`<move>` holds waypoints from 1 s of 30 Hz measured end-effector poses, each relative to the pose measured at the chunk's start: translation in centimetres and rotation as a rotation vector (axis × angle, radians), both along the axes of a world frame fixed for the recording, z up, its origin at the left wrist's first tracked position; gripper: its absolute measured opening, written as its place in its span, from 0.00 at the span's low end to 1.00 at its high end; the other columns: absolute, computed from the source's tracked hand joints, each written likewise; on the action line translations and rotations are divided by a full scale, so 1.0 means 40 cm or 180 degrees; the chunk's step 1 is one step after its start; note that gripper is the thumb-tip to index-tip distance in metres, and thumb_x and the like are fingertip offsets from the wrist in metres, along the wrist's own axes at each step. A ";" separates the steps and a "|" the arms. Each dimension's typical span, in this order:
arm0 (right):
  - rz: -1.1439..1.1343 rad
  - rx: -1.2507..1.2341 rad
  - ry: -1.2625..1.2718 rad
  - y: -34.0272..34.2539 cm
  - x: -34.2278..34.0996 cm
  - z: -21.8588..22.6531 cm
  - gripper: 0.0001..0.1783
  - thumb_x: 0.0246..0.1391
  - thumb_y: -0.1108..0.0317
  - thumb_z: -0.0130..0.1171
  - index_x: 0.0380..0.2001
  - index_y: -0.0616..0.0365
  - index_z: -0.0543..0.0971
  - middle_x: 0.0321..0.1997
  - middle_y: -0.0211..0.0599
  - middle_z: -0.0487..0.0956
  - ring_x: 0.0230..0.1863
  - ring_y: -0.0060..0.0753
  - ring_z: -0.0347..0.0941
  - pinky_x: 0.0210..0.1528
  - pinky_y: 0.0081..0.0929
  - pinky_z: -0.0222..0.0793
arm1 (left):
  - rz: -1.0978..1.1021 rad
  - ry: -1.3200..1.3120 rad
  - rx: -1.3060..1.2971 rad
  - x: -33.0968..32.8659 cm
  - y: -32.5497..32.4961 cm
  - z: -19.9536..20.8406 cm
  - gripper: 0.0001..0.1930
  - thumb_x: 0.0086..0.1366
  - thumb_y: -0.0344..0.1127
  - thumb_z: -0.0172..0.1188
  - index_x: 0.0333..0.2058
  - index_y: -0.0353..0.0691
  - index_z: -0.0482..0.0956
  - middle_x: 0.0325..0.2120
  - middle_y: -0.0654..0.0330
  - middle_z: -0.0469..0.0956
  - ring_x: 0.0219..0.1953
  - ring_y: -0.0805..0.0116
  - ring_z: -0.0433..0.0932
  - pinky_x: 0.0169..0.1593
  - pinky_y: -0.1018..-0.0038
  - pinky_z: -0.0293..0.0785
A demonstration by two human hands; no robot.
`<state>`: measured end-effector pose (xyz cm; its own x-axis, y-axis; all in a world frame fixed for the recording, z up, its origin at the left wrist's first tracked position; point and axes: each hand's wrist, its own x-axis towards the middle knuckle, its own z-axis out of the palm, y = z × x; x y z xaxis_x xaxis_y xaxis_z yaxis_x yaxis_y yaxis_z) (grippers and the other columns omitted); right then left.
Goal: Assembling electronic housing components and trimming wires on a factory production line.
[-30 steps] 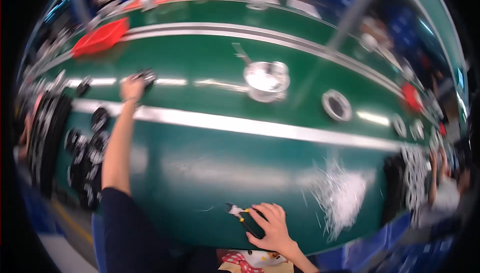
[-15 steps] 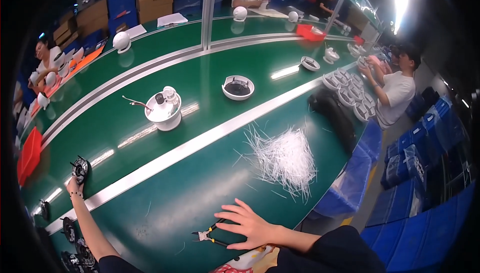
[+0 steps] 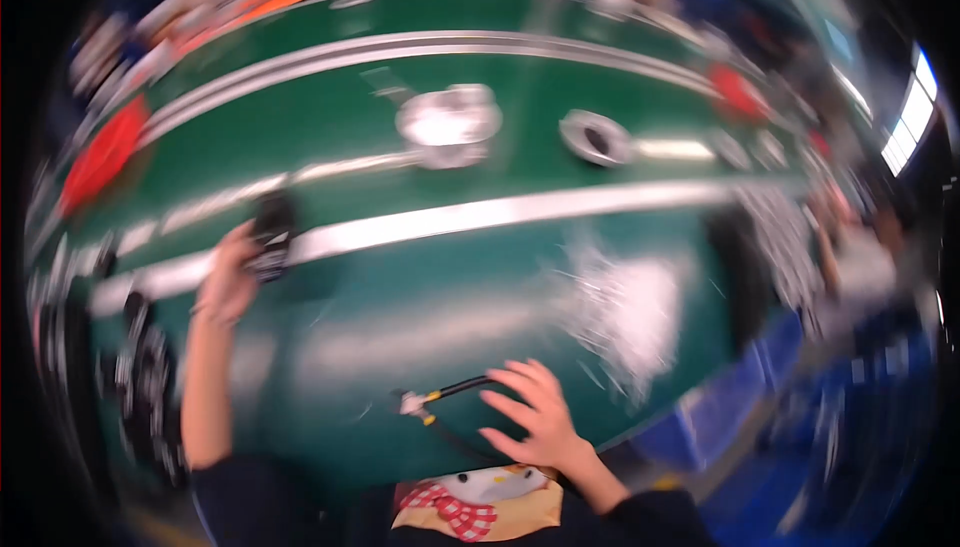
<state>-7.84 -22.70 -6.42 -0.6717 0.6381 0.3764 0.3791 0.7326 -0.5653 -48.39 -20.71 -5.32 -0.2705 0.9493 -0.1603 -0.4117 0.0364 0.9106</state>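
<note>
Left hand point(image 3: 230, 279) has its fingers curled round a black part point(image 3: 272, 235), by the white strip point(image 3: 420, 229) on the left. Right hand point(image 3: 535, 422) is spread loose, gripping nothing, by the pliers point(image 3: 413, 404) near the front; too blurry to tell if they touch. Messy white pile point(image 3: 637, 317) sits to the right.
</note>
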 end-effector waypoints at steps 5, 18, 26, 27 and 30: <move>0.0363 -0.0053 0.0170 -0.062 -0.007 -0.023 0.22 0.27 0.69 0.62 0.34 0.59 0.76 0.46 0.46 0.71 0.50 0.52 0.63 0.51 0.44 0.57 | 0.0517 -0.0331 -0.0562 0.120 -0.195 -0.025 0.24 0.51 0.24 0.47 0.50 0.36 0.60 0.41 0.56 0.68 0.42 0.64 0.71 0.42 0.65 0.71; 0.1723 0.0163 0.0036 -0.102 -0.097 -0.037 0.21 0.29 0.69 0.62 0.34 0.59 0.76 0.46 0.45 0.70 0.50 0.52 0.62 0.53 0.47 0.55 | 0.2661 0.0333 -0.0312 0.139 -0.535 -0.109 0.43 0.58 0.23 0.50 0.59 0.45 0.24 0.55 0.52 0.52 0.47 0.64 0.67 0.47 0.70 0.69; 0.2931 -0.0148 -0.0262 -0.285 -0.213 -0.055 0.21 0.32 0.68 0.63 0.35 0.59 0.75 0.48 0.47 0.69 0.51 0.53 0.63 0.53 0.49 0.56 | 0.4668 0.2604 -0.0365 0.302 -0.874 -0.201 0.22 0.52 0.18 0.47 0.49 0.35 0.64 0.49 0.54 0.64 0.40 0.67 0.75 0.33 0.80 0.74; 0.2866 0.0028 -0.0592 -0.316 -0.224 -0.061 0.28 0.33 0.67 0.63 0.43 0.61 0.70 0.53 0.50 0.64 0.54 0.56 0.58 0.55 0.51 0.51 | 0.4900 0.2675 -0.0688 0.317 -0.928 -0.230 0.20 0.53 0.19 0.46 0.47 0.35 0.67 0.45 0.54 0.67 0.39 0.67 0.75 0.33 0.80 0.74; 0.2293 0.0758 -0.1151 -0.337 -0.291 -0.087 0.38 0.31 0.72 0.60 0.52 0.66 0.60 0.58 0.51 0.59 0.59 0.57 0.52 0.57 0.56 0.43 | 0.4470 0.2809 -0.2265 0.324 -1.170 -0.427 0.18 0.52 0.22 0.50 0.44 0.35 0.69 0.42 0.52 0.70 0.37 0.64 0.75 0.35 0.76 0.74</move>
<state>-19.49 -36.18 -9.90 -0.9896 -0.0622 0.1300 -0.0989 0.9493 -0.2985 -35.43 -67.52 -22.40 -0.9488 -0.2175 0.2291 0.0692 0.5645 0.8225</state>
